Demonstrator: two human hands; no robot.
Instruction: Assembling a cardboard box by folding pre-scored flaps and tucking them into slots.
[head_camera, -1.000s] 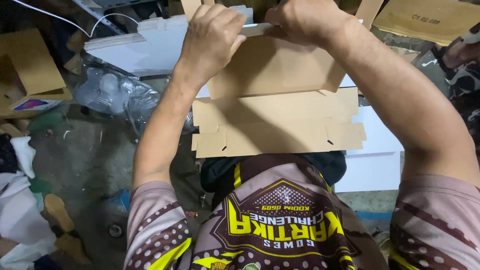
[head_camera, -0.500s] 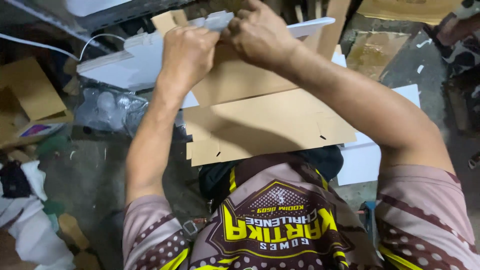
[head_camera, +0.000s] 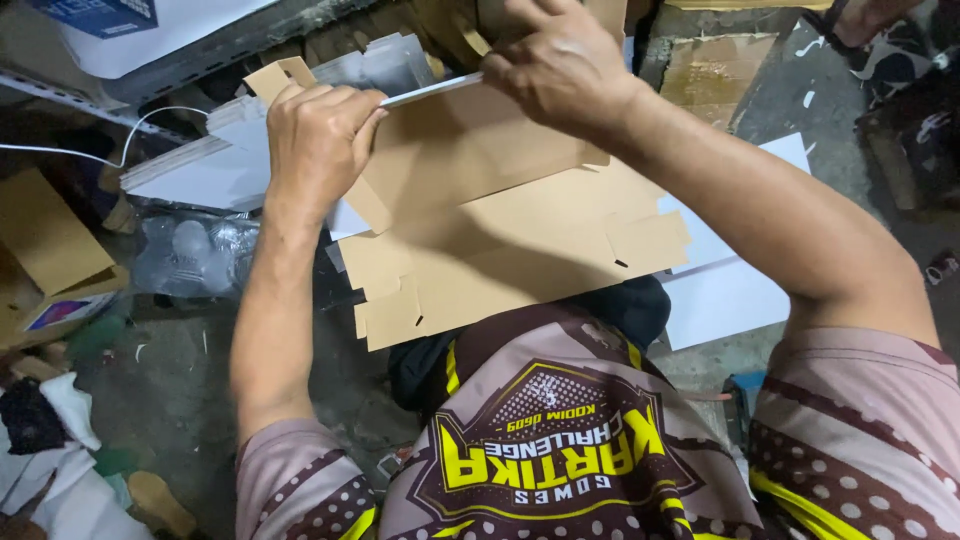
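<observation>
We take the flat die-cut cardboard blank (head_camera: 520, 240) as landmark: a brown sheet with notched tabs along its near edge, resting across our lap above the patterned jersey (head_camera: 545, 450).

Our left hand (head_camera: 318, 140) is closed on the blank's far-left corner, fingers curled over the raised panel. Our right hand (head_camera: 560, 65) is closed on the far edge of the same panel, pinching it where a thin white strip (head_camera: 430, 90) runs along the crease. That far panel is lifted and tilted toward us, while the near panel lies flat and its tabs hang free.

Beyond the blank's left side lie white sheets (head_camera: 190, 180). Beneath them, left of the blank, sits a clear plastic bag (head_camera: 190, 255) of pale round items. To the blank's right more white board (head_camera: 730, 290) lies on the concrete floor (head_camera: 160, 380). Far left of the blank is a loose cardboard scrap (head_camera: 45, 235).

We judge that the step in hand is folding the far panel along its score line. The next move calls for even pressure from both hands, so that the crease runs straight and the tabs meet their slots.
</observation>
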